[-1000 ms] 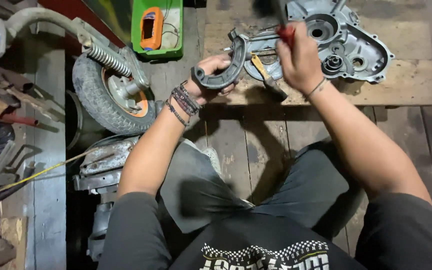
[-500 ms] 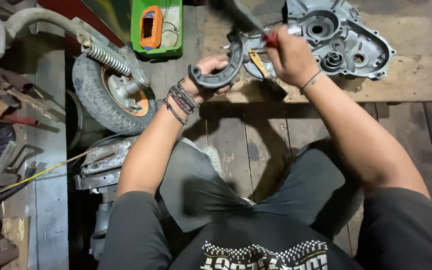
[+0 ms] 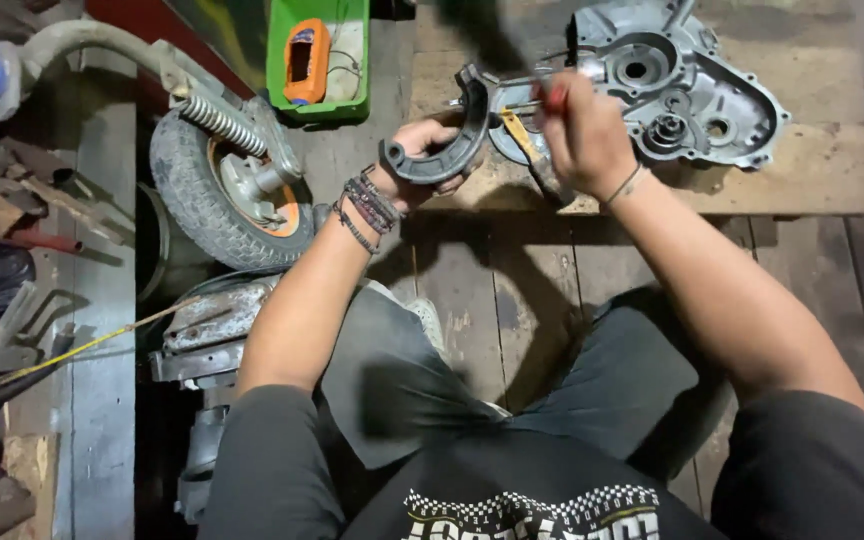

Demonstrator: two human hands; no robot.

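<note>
Right hand (image 3: 584, 130) shifted left gripping red-handled tool (image 3: 552, 98), left hand (image 3: 422, 160) clasping curved brake shoe (image 3: 444, 145), green tray (image 3: 318, 55) behind.

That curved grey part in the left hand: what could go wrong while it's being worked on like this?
The curved brake shoe is pinched only by the left hand in mid-air, so a push from the red-handled tool in the right hand might knock it loose or jab the fingers. It could also drop onto the wooden board, and the metal engine cover lies close enough to be bumped.
</note>
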